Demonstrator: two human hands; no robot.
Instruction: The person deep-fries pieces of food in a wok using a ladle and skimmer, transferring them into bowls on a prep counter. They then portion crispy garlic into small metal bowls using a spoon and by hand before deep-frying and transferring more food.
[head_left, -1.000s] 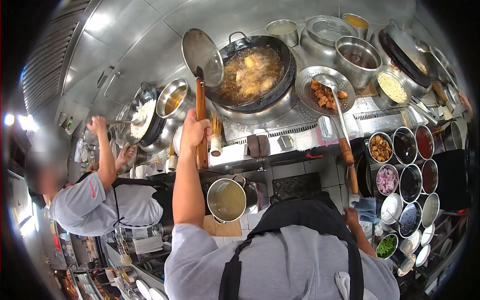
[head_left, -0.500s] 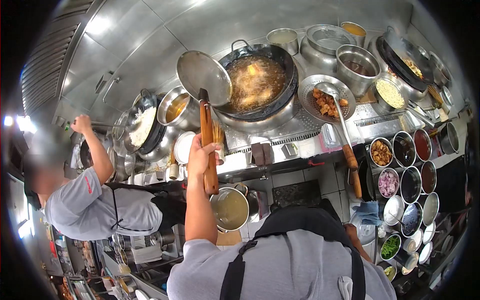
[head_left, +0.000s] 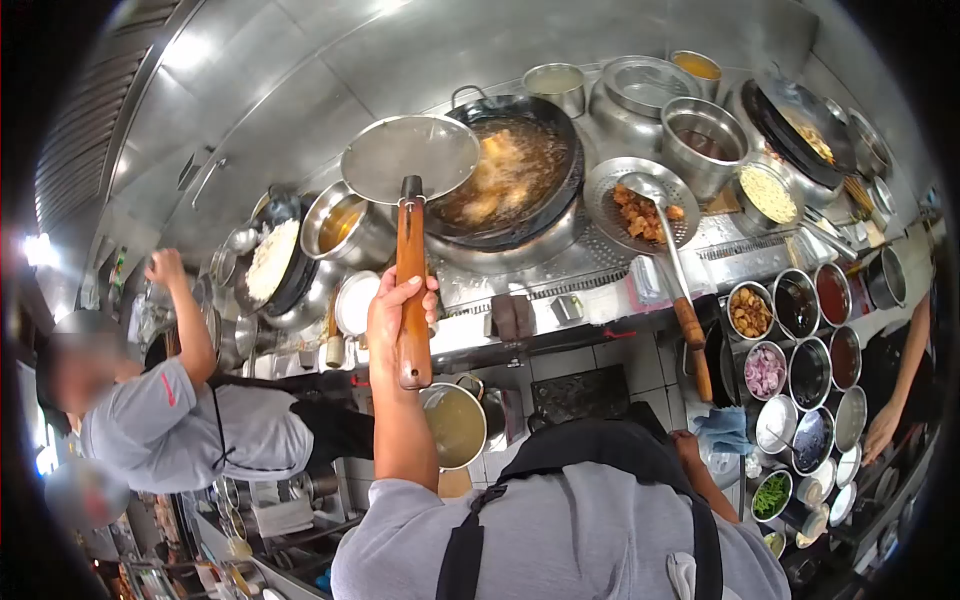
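Note:
My left hand (head_left: 392, 312) is wrapped round the wooden handle of a flat mesh skimmer (head_left: 412, 160). The skimmer's round mesh is held level over the left rim of a black wok (head_left: 572, 185). Inside the wok, golden pieces of food (head_left: 500, 165) fry in bubbling dark oil (head_left: 515, 205). Low by the apron at my side is my right hand (head_left: 686, 447); its fingers are mostly hidden. The nearest thing to it is a blue cloth (head_left: 722, 428).
A perforated strainer (head_left: 605, 215) holds browned pieces under a long-handled ladle (head_left: 672, 245). Bowls of sauces and chopped onion (head_left: 765, 370) stand at right. A co-worker (head_left: 210, 420) works at a wok of rice (head_left: 272, 262) on the left; another person's arm (head_left: 905, 370) reaches in at right.
The skimmer has turned so its mesh faces up more and sits slightly further left in view. A person's arm has appeared at the right edge. The oil bubbles less across the wok.

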